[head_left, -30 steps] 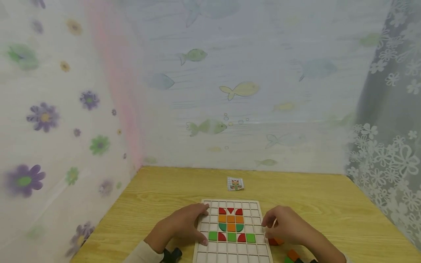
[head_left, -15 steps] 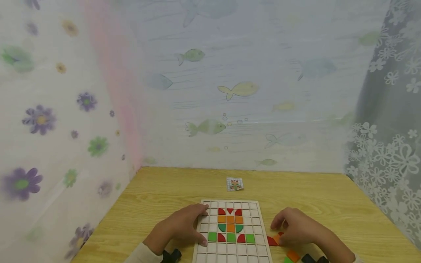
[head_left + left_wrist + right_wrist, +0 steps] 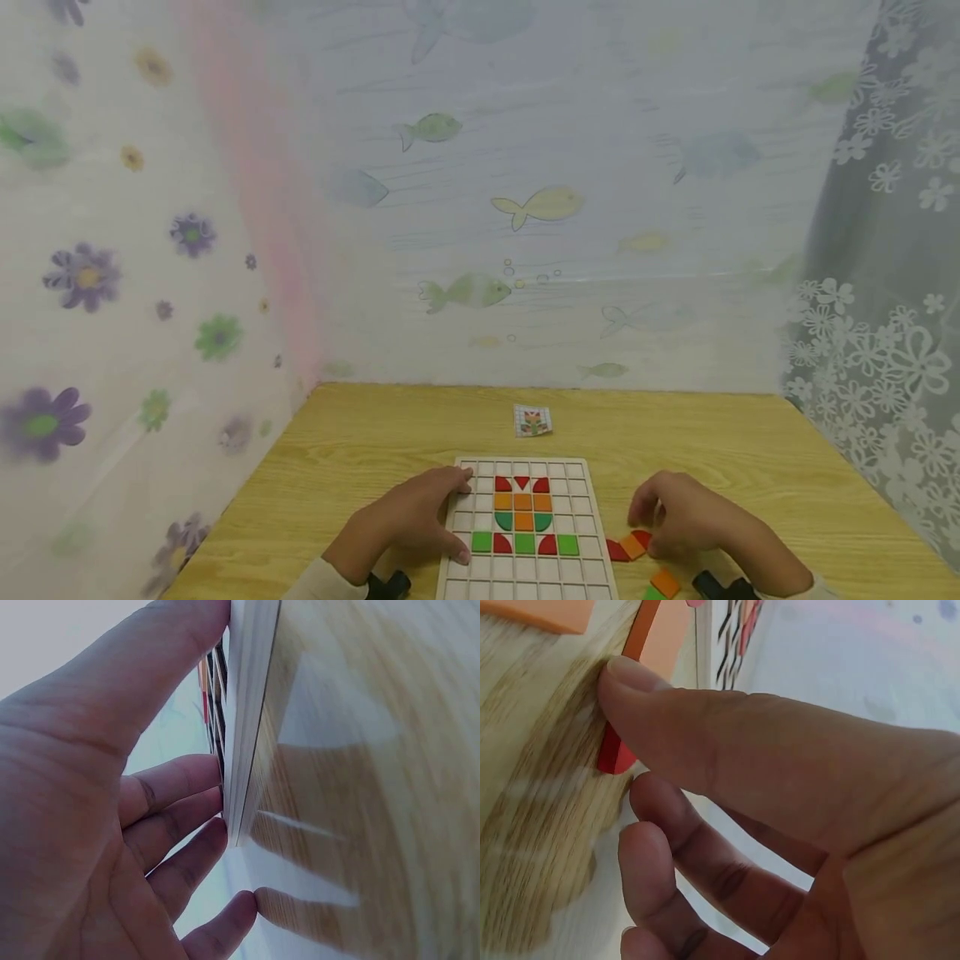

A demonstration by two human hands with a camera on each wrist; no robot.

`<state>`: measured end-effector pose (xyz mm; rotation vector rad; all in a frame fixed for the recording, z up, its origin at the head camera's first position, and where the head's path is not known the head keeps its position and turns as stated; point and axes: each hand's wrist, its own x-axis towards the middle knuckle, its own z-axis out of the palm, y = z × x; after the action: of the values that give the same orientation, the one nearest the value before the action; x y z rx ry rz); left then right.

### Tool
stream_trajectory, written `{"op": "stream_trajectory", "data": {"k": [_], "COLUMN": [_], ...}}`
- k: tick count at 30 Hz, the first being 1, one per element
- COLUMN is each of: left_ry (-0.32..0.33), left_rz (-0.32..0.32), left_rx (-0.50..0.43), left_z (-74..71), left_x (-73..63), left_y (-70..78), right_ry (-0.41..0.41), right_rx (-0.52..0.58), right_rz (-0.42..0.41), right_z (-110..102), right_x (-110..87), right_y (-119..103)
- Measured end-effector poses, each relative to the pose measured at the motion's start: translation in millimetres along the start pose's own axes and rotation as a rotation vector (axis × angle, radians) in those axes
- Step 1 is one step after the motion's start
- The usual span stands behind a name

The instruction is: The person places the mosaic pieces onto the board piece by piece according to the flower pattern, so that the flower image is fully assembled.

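Note:
A pale wooden grid board (image 3: 540, 570) lies in front of me, with red, orange, teal and green tiles forming a pattern in its cells. My left hand (image 3: 412, 517) rests at its left edge, fingers spread; in the left wrist view the thumb and several fingertips touch the board's side (image 3: 246, 712). Right of the board, my right hand (image 3: 688, 512) has thumb and bent fingers around a curved red tile (image 3: 642, 537). This tile adjoins an orange square tile (image 3: 633, 546), with another red tile (image 3: 617, 550) beyond. In the right wrist view the thumb partly hides the red tile (image 3: 613, 754).
Nearer to me on the right lie a loose orange tile (image 3: 665, 581) and a green tile (image 3: 655, 594). A small printed pattern card (image 3: 532, 421) lies behind the board on the wooden table (image 3: 375, 425). Fabric with fish prints (image 3: 540, 250) hangs at the back.
My right hand has moved right, from the board's edge to the red and orange tiles beside it. The left hand has stayed at the board's left edge.

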<state>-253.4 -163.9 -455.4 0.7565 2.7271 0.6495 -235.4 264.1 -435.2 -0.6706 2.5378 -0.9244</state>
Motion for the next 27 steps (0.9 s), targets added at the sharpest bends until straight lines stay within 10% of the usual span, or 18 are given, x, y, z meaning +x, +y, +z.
{"op": "stream_trajectory", "data": {"k": [27], "left_ry": [0.002], "left_rz": [0.051], "left_rx": [0.003], "left_z": [-1.0], "left_x": [-2.6], "left_y": [-3.3], "right_ry": [0.102], "right_rx": [0.037], "right_rz": [-0.049], "right_z": [2.1], "right_x": [4.4], "right_y": [-12.0]}}
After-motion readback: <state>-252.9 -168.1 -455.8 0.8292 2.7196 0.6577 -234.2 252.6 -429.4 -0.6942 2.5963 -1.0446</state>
